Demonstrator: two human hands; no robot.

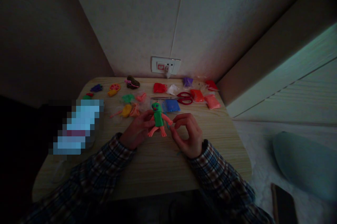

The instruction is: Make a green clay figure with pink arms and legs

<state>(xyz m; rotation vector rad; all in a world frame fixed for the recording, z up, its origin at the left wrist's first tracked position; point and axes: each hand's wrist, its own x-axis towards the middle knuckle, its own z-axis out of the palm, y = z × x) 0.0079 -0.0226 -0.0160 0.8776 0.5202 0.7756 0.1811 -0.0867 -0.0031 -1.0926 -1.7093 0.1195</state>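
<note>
A small clay figure [158, 119] with a green head and body and pink arms and legs is upright above the table. My left hand [138, 127] is closed on it from the left side. My right hand [188, 134] is closed in a pinch, thumb and forefinger forming a loop. Its fingertips come up to the figure's outstretched pink arm; I cannot make out what lies between them. A thin teal piece shows just behind that arm. Beyond the figure lie a blue clay packet [172, 105] and red-handled scissors [185, 98].
Packets of red clay [159, 87], orange clay [197, 95] and yellow clay [126, 110] lie on the wooden table [158, 171]. A brown clay piece [132, 82] sits at the back. At left is a blurred-out phone-like screen [77, 126]. The wall has a socket [165, 65].
</note>
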